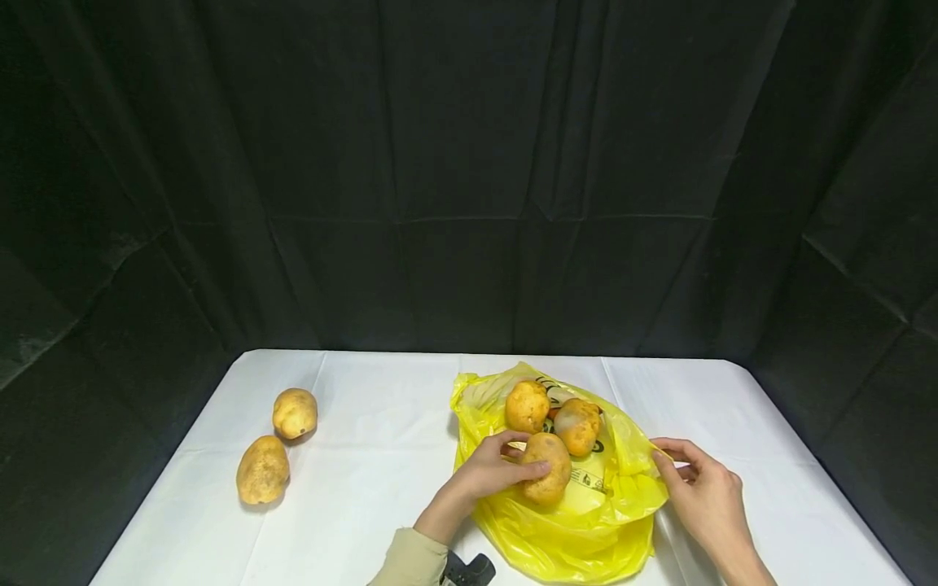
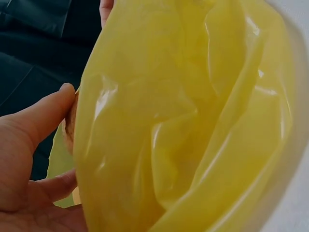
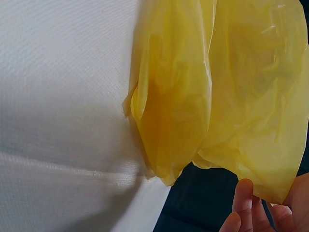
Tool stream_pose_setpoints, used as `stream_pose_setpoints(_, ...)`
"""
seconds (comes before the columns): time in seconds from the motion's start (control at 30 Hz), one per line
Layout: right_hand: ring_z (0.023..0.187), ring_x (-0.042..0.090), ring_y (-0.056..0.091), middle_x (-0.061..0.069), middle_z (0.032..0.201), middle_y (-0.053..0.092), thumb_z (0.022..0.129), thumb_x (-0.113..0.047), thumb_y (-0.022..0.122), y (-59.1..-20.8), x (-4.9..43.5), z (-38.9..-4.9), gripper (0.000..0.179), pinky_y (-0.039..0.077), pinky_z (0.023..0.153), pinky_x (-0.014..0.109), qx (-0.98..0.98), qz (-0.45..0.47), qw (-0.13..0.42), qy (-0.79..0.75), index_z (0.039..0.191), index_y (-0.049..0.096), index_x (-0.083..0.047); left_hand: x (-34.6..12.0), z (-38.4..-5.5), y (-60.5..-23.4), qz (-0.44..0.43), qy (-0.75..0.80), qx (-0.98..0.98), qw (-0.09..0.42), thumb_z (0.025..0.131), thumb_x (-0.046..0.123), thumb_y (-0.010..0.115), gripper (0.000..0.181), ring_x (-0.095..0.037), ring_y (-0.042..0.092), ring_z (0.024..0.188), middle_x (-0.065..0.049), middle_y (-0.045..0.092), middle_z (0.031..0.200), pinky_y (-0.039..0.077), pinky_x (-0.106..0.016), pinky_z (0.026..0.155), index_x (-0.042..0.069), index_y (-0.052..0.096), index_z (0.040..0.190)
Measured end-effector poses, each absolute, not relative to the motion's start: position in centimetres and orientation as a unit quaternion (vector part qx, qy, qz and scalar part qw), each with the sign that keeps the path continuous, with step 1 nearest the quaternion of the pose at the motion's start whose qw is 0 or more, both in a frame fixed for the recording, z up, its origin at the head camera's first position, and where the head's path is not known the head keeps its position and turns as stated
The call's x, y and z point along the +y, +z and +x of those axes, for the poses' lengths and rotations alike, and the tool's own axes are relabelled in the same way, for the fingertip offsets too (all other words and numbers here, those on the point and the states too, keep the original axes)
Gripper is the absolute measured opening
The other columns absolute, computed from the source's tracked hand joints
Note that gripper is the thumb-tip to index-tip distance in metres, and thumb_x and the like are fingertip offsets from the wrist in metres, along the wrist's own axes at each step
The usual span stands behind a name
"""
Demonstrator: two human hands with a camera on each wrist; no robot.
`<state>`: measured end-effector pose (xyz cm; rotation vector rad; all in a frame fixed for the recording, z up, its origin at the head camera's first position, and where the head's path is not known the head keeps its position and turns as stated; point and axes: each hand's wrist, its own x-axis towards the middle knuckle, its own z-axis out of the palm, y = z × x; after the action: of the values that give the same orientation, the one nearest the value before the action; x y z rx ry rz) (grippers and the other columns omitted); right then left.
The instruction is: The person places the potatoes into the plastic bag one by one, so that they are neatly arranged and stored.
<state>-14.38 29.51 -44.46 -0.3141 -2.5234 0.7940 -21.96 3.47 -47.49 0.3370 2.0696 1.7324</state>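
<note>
A yellow plastic bag (image 1: pixel 564 545) lies spread on the table, its mouth facing up. My left hand (image 1: pixel 487 470) grips a potato (image 1: pixel 548 468) over the bag's opening, thumb on one side and fingers behind it. Two more potatoes, one round (image 1: pixel 527 406) and one with a pale patch (image 1: pixel 577 426), rest in the bag behind it. At the bag's right side, my right hand (image 1: pixel 703 492) pinches its rim between thumb and fingers. In the left wrist view the bag wall (image 2: pixel 183 121) hides most of the held potato (image 2: pixel 70 123).
Toward the table's left side lie two potatoes, a rounder one (image 1: pixel 295 413) behind a longer one (image 1: pixel 263 470). A white cloth (image 1: pixel 366 456) covers the table. Black curtains (image 1: pixel 469 179) stand behind it and at both sides.
</note>
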Motion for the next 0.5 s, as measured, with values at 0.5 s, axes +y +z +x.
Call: stream_pose_setpoints(0.5,0.062,0.013,0.055,0.01,0.094,0.066,0.088,-0.019,0.063,-44.3,29.5,-14.5,0.017,0.042,0.047,0.02,-0.92,-0.126,0.229,0.293,0.102,0.067,-0.011,5.8,-21.3,-47.3,0.139,0.589,0.767,0.215,0.073,0.033,0.079,0.053,-0.015,0.052,0.083,-0.003,0.055,0.092,0.046,-0.031,0.068,0.01,0.058,0.117)
